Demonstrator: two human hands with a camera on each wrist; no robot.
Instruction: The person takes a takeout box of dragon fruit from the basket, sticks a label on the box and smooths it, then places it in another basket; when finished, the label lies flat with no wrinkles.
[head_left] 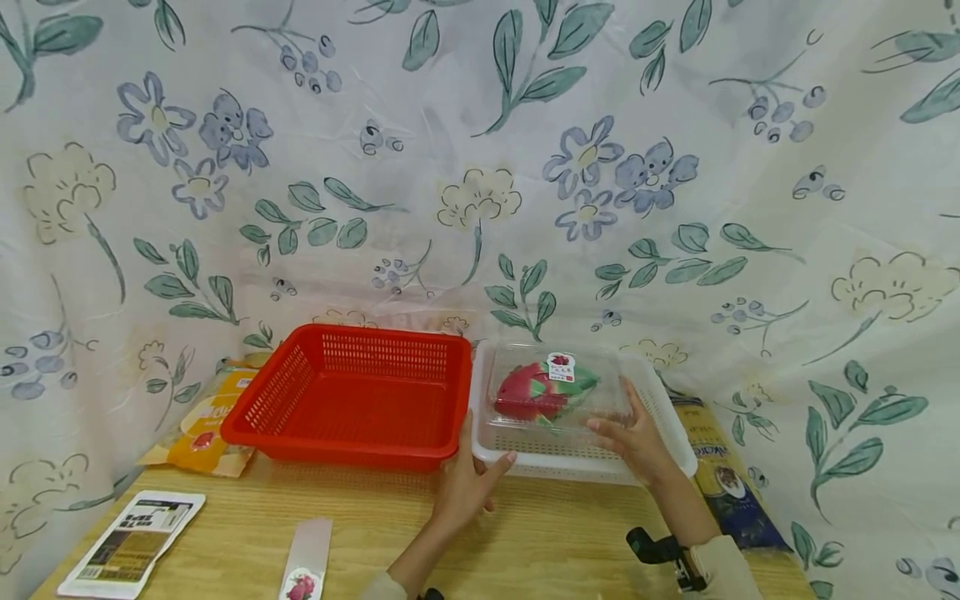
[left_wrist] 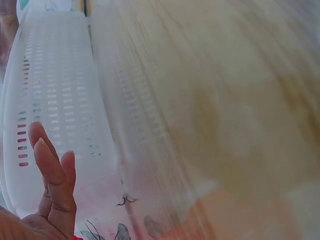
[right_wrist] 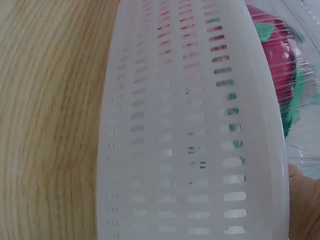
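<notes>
While the clear box (head_left: 558,396) of dragon fruit (head_left: 534,390) sits in the white basket (head_left: 678,450) on the counter (head_left: 375,525) | right hand (head_left: 633,437) touches box, fingers straight | left hand (head_left: 468,483) open at basket rim | red basket (head_left: 352,404) holds nothing yet

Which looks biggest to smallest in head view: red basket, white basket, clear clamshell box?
1. red basket
2. white basket, partly hidden by the hands, so close to unsure
3. clear clamshell box, which sits inside the white basket
</notes>
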